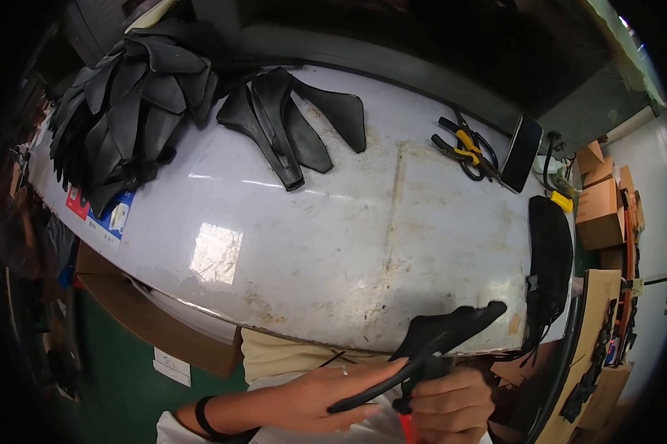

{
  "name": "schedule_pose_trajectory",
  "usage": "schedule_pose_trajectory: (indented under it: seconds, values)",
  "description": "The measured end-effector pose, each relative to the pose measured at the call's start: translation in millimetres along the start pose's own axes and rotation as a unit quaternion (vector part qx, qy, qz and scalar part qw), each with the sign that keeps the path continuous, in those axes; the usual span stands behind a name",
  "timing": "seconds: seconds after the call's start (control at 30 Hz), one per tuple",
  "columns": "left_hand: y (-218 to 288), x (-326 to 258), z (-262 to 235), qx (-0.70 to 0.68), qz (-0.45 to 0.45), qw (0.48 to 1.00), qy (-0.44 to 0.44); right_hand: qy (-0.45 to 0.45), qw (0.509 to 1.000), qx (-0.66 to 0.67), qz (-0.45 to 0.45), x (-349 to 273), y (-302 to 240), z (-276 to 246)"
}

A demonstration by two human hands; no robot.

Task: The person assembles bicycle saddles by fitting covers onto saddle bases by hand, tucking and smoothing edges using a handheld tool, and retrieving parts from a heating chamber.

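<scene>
Close to my body at the table's front edge, a black moulded piece [452, 331] with a broad flared part is held up at a slant. My left hand [330, 396] is closed on its lower end, which passes between the fingers. The fingers of my right hand [452, 403] are wrapped in a fist beside it, around a tool with a red part [406, 427] showing below; its kind is hidden. Several similar loose black pieces [274, 118] lie at the far middle of the table. A large heap of black leaf-shaped pieces [137, 103] stands at the far left.
On the worn white table [326, 244], yellow-and-black pliers [463, 144] and a dark phone [522, 153] lie at the far right. A long black pouch [549, 259] lies along the right edge. Cardboard boxes [600, 211] stand beyond it; an open carton [163, 314] sits below the left edge.
</scene>
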State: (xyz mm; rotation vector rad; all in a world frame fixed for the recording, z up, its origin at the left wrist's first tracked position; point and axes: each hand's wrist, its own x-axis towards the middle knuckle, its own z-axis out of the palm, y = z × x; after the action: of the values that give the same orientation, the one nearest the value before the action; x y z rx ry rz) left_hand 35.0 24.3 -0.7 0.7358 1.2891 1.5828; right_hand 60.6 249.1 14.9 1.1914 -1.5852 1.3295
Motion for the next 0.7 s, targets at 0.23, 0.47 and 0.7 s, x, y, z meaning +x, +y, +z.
schedule_pose_trajectory:
  seconds: [0.23, 0.47, 0.7]
  values:
    - [-12, 20, 12, 0.080, 0.123, 0.987, 0.072, 0.041, 0.990, 0.122, 0.062, -1, -24, 52]
    - [-14, 26, 20, 0.056, 0.155, 0.981, 0.099, 0.291, 0.894, 0.301, 0.160, 8, -29, 60]
    - [-14, 19, 20, 0.073, 0.154, 0.981, 0.090, 0.026, 0.947, 0.279, 0.154, 20, -20, 36]
